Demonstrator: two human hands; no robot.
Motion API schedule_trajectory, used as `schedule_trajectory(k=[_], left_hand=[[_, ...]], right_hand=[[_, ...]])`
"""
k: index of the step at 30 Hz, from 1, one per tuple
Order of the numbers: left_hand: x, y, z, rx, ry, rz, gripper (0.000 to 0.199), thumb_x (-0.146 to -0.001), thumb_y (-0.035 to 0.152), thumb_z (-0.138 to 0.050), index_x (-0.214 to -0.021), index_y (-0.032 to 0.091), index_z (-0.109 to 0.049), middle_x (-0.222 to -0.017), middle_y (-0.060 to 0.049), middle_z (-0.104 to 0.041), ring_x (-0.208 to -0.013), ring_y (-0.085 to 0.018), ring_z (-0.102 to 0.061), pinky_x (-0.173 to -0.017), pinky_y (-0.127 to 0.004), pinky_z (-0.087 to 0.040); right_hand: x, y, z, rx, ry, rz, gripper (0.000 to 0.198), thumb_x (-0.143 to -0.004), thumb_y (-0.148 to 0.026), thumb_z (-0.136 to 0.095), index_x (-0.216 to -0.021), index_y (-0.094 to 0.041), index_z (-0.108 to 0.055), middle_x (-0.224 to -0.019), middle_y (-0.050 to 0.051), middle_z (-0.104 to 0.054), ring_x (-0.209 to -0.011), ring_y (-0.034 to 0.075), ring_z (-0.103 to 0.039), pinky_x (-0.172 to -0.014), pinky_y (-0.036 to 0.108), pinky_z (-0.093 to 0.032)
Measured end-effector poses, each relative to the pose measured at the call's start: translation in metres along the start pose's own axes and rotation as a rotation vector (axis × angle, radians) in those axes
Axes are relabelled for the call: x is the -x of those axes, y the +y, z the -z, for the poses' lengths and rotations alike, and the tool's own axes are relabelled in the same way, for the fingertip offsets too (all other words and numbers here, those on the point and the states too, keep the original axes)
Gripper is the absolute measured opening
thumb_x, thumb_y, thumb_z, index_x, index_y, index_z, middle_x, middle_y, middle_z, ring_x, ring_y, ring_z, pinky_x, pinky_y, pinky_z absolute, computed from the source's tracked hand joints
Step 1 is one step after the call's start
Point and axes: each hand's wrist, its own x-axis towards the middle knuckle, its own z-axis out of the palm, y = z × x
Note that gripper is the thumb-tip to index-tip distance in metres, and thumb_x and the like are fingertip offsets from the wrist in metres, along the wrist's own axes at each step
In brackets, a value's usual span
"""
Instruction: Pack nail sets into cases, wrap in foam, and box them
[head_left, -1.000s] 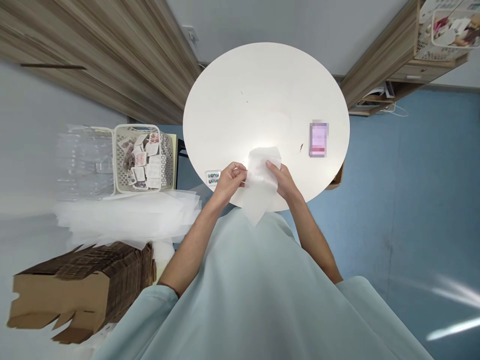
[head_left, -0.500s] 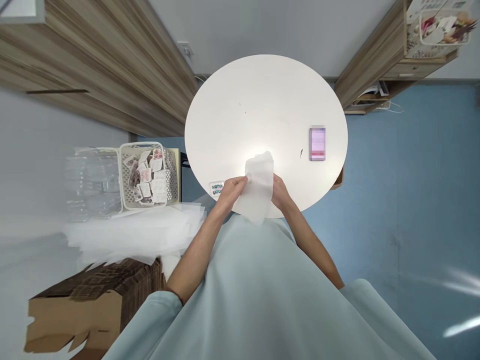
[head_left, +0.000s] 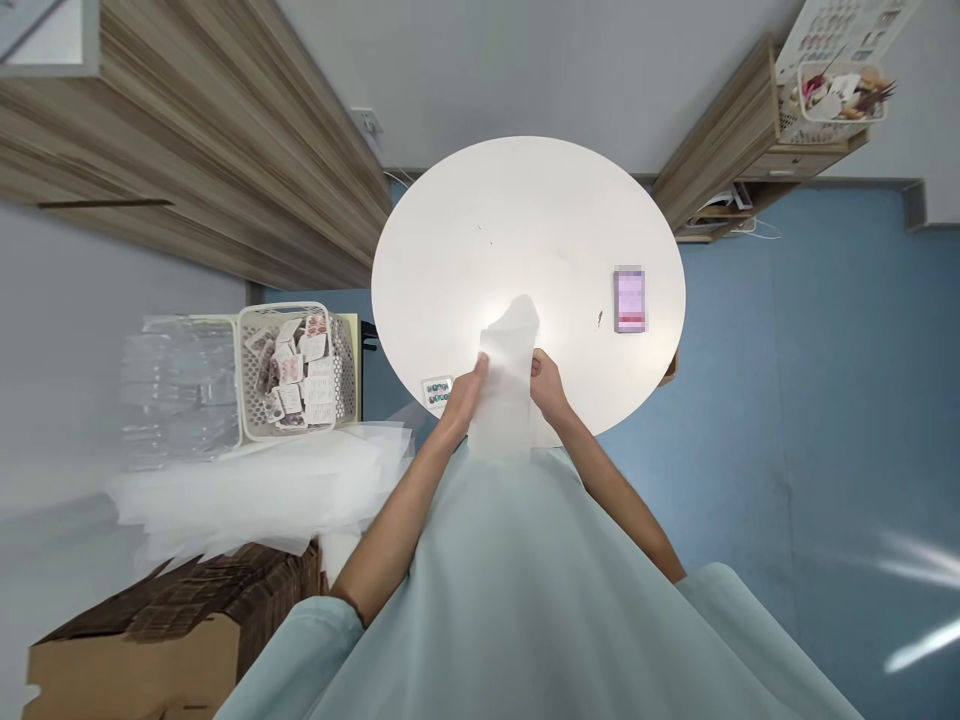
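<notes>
A thin translucent white packing sheet (head_left: 504, 385) hangs between my hands over the near edge of the round white table. Whether it is a single layer or a bag, I cannot tell. My left hand (head_left: 466, 392) pinches its left edge, thumb on top. On the right edge my right hand (head_left: 549, 382) is closed, fingers curled around the material. The sheet's upper end folds away from me and its lower end reaches my shirt. Just left of my left hand lies a small clear tray (head_left: 437, 391) with several blue-green and dark pieces.
On the white table (head_left: 525, 200), a phone (head_left: 629, 300) lies at the right, near a small dark mark. At left stand a white basket of small packets (head_left: 296, 370), clear plastic containers (head_left: 187, 390), a stack of white sheets (head_left: 255, 495) and folded cardboard boxes (head_left: 150, 650).
My hands have shifted slightly left with the sheet, whose upper end now bends further over. More of the small tray shows beside my left hand. The whole view has tilted a little.
</notes>
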Motion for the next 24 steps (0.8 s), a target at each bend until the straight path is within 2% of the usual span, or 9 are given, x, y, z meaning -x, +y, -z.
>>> schedule_trajectory(k=[2,4,10,13,16,19,24], left_hand=[[0.001,0.0,0.001,-0.023,0.074,-0.013,0.055,-0.082,0.075,-0.073,-0.088,0.021,-0.074,-0.078,-0.005,-0.073,-0.082,-0.025,-0.07,-0.068,-0.031,-0.053],[0.001,-0.001,0.004,-0.023,0.135,-0.048,0.046,-0.08,0.065,-0.08,-0.089,0.02,-0.074,-0.085,-0.004,-0.074,-0.086,-0.023,-0.069,-0.073,-0.03,-0.053],[-0.013,-0.014,0.026,-0.07,0.314,-0.118,0.034,-0.081,0.053,-0.077,-0.088,0.021,-0.071,-0.092,-0.003,-0.076,-0.092,-0.021,-0.07,-0.082,-0.031,-0.055],[-0.021,-0.029,0.035,-0.073,0.324,-0.108,0.03,-0.078,0.049,-0.078,-0.088,0.021,-0.069,-0.094,-0.004,-0.076,-0.093,-0.022,-0.071,-0.085,-0.032,-0.055],[-0.031,-0.047,0.033,-0.096,0.245,-0.051,0.028,-0.076,0.044,-0.078,-0.089,0.021,-0.068,-0.094,-0.004,-0.077,-0.084,-0.021,-0.071,-0.081,-0.032,-0.056],[-0.043,-0.064,0.026,-0.145,0.202,0.039,0.029,-0.076,0.038,-0.077,-0.096,0.021,-0.067,-0.098,-0.005,-0.077,-0.078,-0.02,-0.071,-0.076,-0.032,-0.056],[-0.059,-0.084,0.013,-0.38,0.211,0.107,0.03,-0.083,0.031,-0.072,-0.111,0.022,-0.065,-0.101,-0.003,-0.076,-0.086,-0.021,-0.074,-0.08,-0.033,-0.055]], right_hand=[[-0.001,-0.002,0.002,0.059,0.014,0.047,0.027,-0.077,-0.038,-0.077,-0.089,-0.026,-0.057,-0.092,-0.001,-0.068,-0.085,0.019,-0.062,-0.077,0.031,-0.051],[-0.002,-0.005,0.007,0.146,0.039,0.1,0.02,-0.079,-0.035,-0.073,-0.084,-0.025,-0.056,-0.087,-0.002,-0.064,-0.083,0.018,-0.058,-0.077,0.03,-0.049],[-0.004,-0.018,0.031,0.351,0.19,0.248,0.005,-0.084,-0.03,-0.06,-0.083,-0.025,-0.06,-0.091,0.001,-0.062,-0.085,0.019,-0.055,-0.081,0.032,-0.046],[-0.008,-0.014,0.042,0.374,0.215,0.275,0.005,-0.086,-0.03,-0.06,-0.086,-0.025,-0.062,-0.094,0.003,-0.064,-0.086,0.02,-0.057,-0.081,0.033,-0.047],[-0.017,0.001,0.052,0.389,0.241,0.243,0.006,-0.085,-0.029,-0.06,-0.088,-0.024,-0.063,-0.097,0.003,-0.067,-0.088,0.02,-0.06,-0.083,0.033,-0.048],[-0.031,0.022,0.063,0.437,0.292,0.149,0.004,-0.084,-0.027,-0.06,-0.085,-0.024,-0.062,-0.096,0.003,-0.069,-0.087,0.02,-0.062,-0.086,0.034,-0.049],[-0.046,0.048,0.082,0.574,0.321,-0.028,0.002,-0.084,-0.026,-0.06,-0.084,-0.024,-0.061,-0.096,0.004,-0.073,-0.081,0.02,-0.064,-0.079,0.033,-0.05]])
